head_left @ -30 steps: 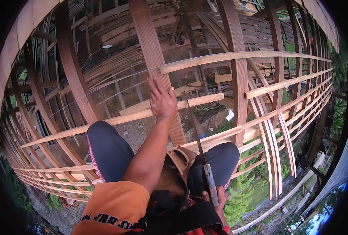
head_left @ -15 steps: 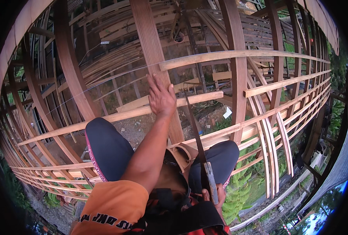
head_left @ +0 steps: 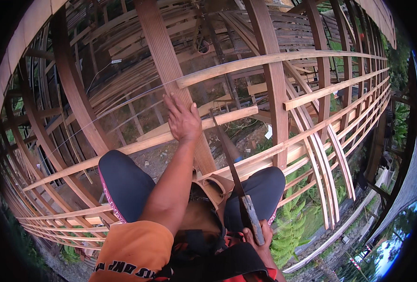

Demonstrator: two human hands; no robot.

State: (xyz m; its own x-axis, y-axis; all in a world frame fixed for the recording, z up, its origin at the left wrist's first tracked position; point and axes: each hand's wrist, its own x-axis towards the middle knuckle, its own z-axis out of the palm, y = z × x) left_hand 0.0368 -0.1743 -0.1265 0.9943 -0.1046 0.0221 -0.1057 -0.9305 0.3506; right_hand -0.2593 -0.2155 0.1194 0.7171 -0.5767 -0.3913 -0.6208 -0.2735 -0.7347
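My left hand [head_left: 184,117] lies flat with its fingers stretched out. It presses on a light wooden batten [head_left: 138,144] where this crosses a thick brown rafter [head_left: 159,42]. My right hand [head_left: 261,237], low near my right thigh, is wrapped around the worn wooden handle of a handsaw [head_left: 232,164]. The long dark blade slants up and away, and its tip end crosses the batten just right of the rafter. Whether the teeth have cut into the wood cannot be made out. The batten's free end sticks out to the right of the blade.
Farther off, another batten [head_left: 274,57] runs right across the rafters. Several loose strips [head_left: 319,181] hang over the lower battens at right. Between the rafters are open gaps, with ground and stacked timber far below. A thin string [head_left: 128,100] stretches left. A brown pouch [head_left: 212,190] sits between my knees.
The whole view has shifted slightly. The saw has been drawn back a little toward me, its tip now closer to the batten. My left hand stays on the batten.
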